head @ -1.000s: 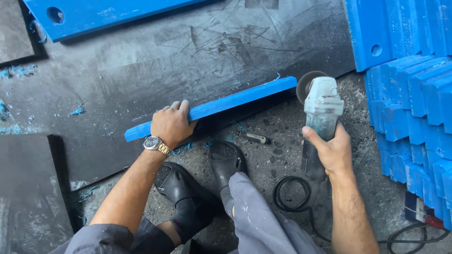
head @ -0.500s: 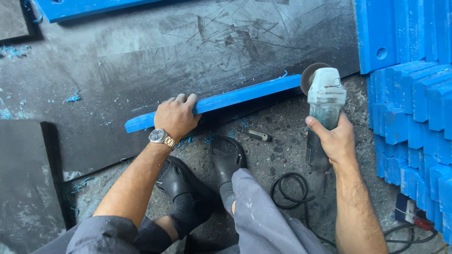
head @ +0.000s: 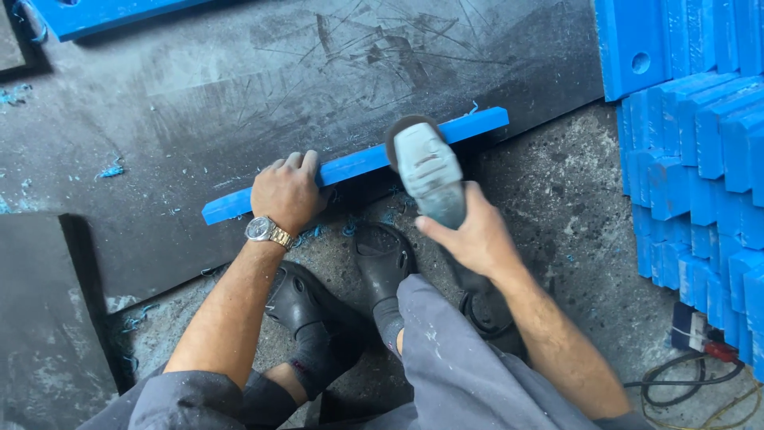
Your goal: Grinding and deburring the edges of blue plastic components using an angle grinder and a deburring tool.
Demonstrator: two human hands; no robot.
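A long blue plastic strip lies along the front edge of a dark scratched board. My left hand, with a wristwatch, presses down on the strip left of its middle. My right hand grips the body of a grey angle grinder. The grinder's disc end sits over the strip's near edge, right of my left hand. My two black shoes rest on the concrete floor just in front of the strip.
Stacks of blue plastic pieces fill the right side. A blue panel lies at the top left. A second dark board lies at the lower left. Cables run on the floor at the lower right. Blue shavings are scattered about.
My right hand has swung the grinder left, from the strip's right end to over its middle. My left hand keeps its hold on the strip.
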